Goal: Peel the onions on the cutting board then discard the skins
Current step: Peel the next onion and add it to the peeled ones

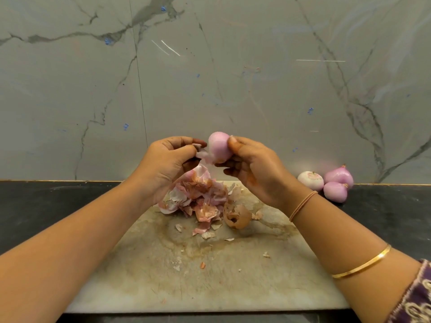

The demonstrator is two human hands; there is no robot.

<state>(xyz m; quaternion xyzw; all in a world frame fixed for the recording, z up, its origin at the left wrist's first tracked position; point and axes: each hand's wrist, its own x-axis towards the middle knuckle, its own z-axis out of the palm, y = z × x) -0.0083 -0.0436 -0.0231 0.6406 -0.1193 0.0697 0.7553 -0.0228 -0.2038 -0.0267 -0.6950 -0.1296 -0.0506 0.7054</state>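
Holding the onion (218,148) mid-frame above the cutting board (186,287): my right hand (254,173) curled round it, my left hand (163,166) pinching a loose skin flap (202,155). Flap's thin and probably tears easily. Bulb looks slick, so grip the ends. Skins pile (200,201) sits centre board.

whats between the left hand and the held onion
In the head view, a loose flap of skin, pinched by the left hand and hanging off the onion.
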